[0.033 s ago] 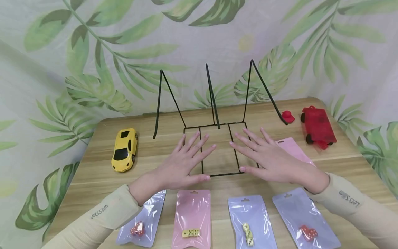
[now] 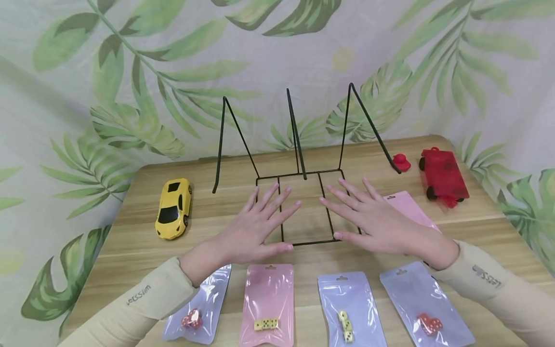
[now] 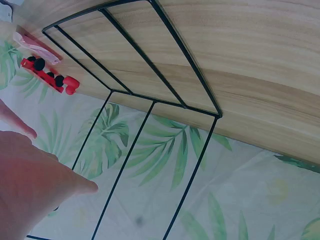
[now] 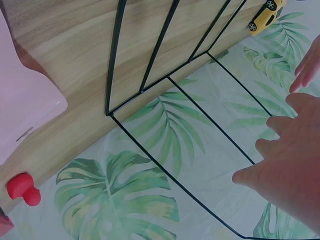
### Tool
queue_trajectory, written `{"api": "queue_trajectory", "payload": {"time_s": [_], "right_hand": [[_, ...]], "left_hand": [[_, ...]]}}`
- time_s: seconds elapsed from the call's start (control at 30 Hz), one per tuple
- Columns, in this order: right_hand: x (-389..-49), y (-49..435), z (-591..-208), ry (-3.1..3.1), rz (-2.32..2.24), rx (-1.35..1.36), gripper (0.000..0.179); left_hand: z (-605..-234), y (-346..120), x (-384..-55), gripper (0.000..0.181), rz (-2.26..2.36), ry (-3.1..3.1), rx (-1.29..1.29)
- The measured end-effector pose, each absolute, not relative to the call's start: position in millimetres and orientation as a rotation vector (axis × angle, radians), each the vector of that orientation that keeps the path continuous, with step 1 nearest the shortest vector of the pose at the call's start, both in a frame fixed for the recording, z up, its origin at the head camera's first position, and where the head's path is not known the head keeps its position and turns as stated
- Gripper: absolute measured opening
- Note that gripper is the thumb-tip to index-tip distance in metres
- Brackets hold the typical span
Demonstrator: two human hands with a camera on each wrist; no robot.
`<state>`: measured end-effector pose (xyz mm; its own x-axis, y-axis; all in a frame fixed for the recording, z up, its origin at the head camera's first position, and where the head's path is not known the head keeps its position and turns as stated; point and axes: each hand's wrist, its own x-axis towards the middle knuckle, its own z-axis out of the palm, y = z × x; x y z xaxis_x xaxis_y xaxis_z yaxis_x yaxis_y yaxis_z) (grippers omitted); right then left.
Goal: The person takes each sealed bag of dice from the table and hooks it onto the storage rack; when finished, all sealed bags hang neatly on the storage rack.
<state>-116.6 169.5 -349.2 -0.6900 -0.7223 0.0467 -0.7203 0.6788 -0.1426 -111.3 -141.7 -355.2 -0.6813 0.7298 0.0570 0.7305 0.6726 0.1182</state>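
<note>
Both hands hover over a black wire rack (image 2: 305, 242) with three upright hooked arms, palms down and fingers spread. My left hand (image 2: 256, 226) is above the rack's left side and holds nothing. Over its right side is my right hand (image 2: 375, 219), likewise holding nothing. In the left wrist view the left hand (image 3: 35, 180) shows beside the rack's wires; in the right wrist view the right hand (image 4: 285, 165) does too. Partly behind the right hand lies a pink pouch (image 2: 409, 208). Whether either hand touches the rack is hard to tell.
Along the front lie a blue pouch with red dice (image 2: 192, 319), a pink pouch (image 2: 269, 294) and a blue pouch (image 2: 351, 294) with yellow dice, and another blue pouch (image 2: 416, 289) with red dice. A yellow car (image 2: 173, 209) stands left; a red car (image 2: 444, 176) and red hat-shaped piece (image 2: 401, 163) right.
</note>
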Motion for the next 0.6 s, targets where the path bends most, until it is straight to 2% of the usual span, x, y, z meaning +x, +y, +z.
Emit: {"api": "queue_trajectory", "payload": {"time_s": [0.43, 0.6], "right_hand": [[-116, 169, -353, 2.862, -0.237, -1.230, 0.068], [-129, 169, -358, 2.867, -0.404, -1.044, 0.061]], "left_hand": [[-361, -143, -110, 0.089, -0.220, -2.876, -1.267], [-355, -148, -101, 0.083, -0.289, -2.898, -1.151]]}}
